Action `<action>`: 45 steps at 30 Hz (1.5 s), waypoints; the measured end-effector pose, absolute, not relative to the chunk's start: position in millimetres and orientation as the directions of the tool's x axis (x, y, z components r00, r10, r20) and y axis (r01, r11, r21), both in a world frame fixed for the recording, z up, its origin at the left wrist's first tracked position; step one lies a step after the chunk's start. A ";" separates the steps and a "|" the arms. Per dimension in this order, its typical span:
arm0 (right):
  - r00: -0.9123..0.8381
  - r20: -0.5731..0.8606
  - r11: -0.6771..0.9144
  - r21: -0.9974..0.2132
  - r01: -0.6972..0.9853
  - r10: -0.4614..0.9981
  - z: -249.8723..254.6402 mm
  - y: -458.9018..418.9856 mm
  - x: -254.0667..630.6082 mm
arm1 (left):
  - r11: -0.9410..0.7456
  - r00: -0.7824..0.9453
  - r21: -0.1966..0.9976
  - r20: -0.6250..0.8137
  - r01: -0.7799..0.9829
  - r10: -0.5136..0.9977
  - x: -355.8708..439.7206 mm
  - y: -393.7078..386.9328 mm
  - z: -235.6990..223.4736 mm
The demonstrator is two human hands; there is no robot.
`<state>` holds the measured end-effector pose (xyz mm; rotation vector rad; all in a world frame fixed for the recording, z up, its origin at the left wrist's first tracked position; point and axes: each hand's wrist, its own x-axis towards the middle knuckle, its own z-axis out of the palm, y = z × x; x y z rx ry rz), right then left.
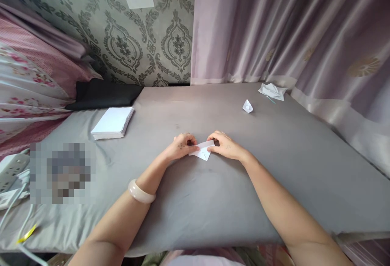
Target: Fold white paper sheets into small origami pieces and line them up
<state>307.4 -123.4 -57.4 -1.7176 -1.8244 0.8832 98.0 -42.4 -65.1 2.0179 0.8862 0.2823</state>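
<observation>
A small folded piece of white paper (204,152) lies low over the grey cloth, its point toward me and a flat strip along its far side. My left hand (182,145) pinches its left end, thumb on top. At the right end, my right hand (224,144) grips it in the same way, fingers curled behind the paper. The fingertips under the sheet are hidden. Farther off to the right sits a small folded white paper shape (248,106), touched by neither hand.
A stack of white paper (112,122) lies at the left, near a black cloth-like item (106,95). More folded white papers (272,91) rest at the back right by the curtain (243,26). A power strip (12,172) with cables occupies the left edge, beside a blurred-out patch.
</observation>
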 end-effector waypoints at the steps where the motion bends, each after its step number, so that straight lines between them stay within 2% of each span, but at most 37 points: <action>1: -0.095 -0.100 -0.014 -0.756 0.654 0.990 -56.8 -123.7 307.7 | -0.302 0.738 0.848 -0.144 0.435 0.659 97.0 -42.7 -66.0; 4: -0.131 -0.161 -0.058 -0.818 0.572 0.978 -53.7 -125.1 308.9 | -0.187 0.774 0.924 -0.155 0.334 0.614 93.5 -44.4 -65.2; 6: -0.168 -0.167 -0.049 -0.835 0.548 0.972 -49.9 -126.9 309.5 | -0.183 0.782 0.929 -0.152 0.322 0.605 91.0 -46.2 -60.8; 8: -0.187 -0.125 0.000 -0.831 0.557 0.974 -45.0 -129.5 309.5 | -0.232 0.793 0.907 -0.157 0.352 0.589 89.0 -48.6 -54.4; 10: -0.185 -0.012 0.103 -0.794 0.599 0.983 -40.4 -132.2 308.0 | -0.357 0.788 0.855 -0.093 0.377 0.609 88.5 -51.0 -48.4; 12: -0.168 0.181 0.246 -0.686 0.685 0.969 -38.0 -134.2 304.6 | -0.568 0.753 0.732 0.116 0.376 0.648 89.4 -53.1 -44.8; 13: -0.160 0.292 0.309 -0.590 0.746 0.943 -38.3 -134.7 302.2 | -0.682 0.731 0.627 0.252 0.377 0.635 90.2 -53.8 -44.4; 15: -0.179 0.483 0.373 -0.341 0.863 0.857 -41.8 -134.3 296.5 | -0.847 0.711 0.355 0.466 0.395 0.527 91.6 -54.3 -46.4; 16: -0.207 0.545 0.375 -0.216 0.902 0.813 -45.0 -133.5 293.7 | -0.887 0.720 0.221 0.520 0.406 0.459 92.1 -54.1 -48.5; 18: -0.281 0.603 0.369 -0.024 0.929 0.746 -52.8 -130.7 288.6 | -0.906 0.753 0.015 0.551 0.423 0.361 92.5 -52.6 -54.0; 20: -0.338 0.608 0.367 0.082 0.927 0.718 -60.2 -127.5 285.0 | -0.895 0.774 -0.093 0.545 0.436 0.320 92.8 -50.4 -59.7; 23: -0.371 0.558 0.352 0.146 0.925 0.743 -67.0 -124.8 282.0 | -0.882 0.804 -0.158 0.506 0.443 0.313 93.7 -48.0 -66.5; 26: -0.383 0.470 0.353 0.155 0.923 0.795 -70.0 -126.8 280.4 | -0.889 0.849 -0.191 0.432 0.416 0.304 94.5 -48.5 -70.9; 30: -0.349 0.352 0.346 0.074 0.935 0.869 -71.8 -133.9 279.1 | -0.894 0.873 -0.172 0.352 0.414 0.337 93.3 -53.8 -72.6; 35: -0.214 0.291 0.261 -0.134 0.956 0.933 -69.8 -140.1 279.6 | -0.879 0.850 -0.069 0.302 0.471 0.432 88.0 -59.4 -71.8; 40: -0.006 0.211 0.094 -0.407 0.909 0.977 -67.7 -139.8 283.6 | -0.764 0.713 0.256 0.274 0.592 0.645 82.4 -51.4 -77.5; 45: 0.102 0.100 -0.027 -0.566 0.824 0.990 -66.2 -137.1 288.7 | -0.564 0.579 0.554 0.170 0.613 0.797 80.5 -44.0 -77.9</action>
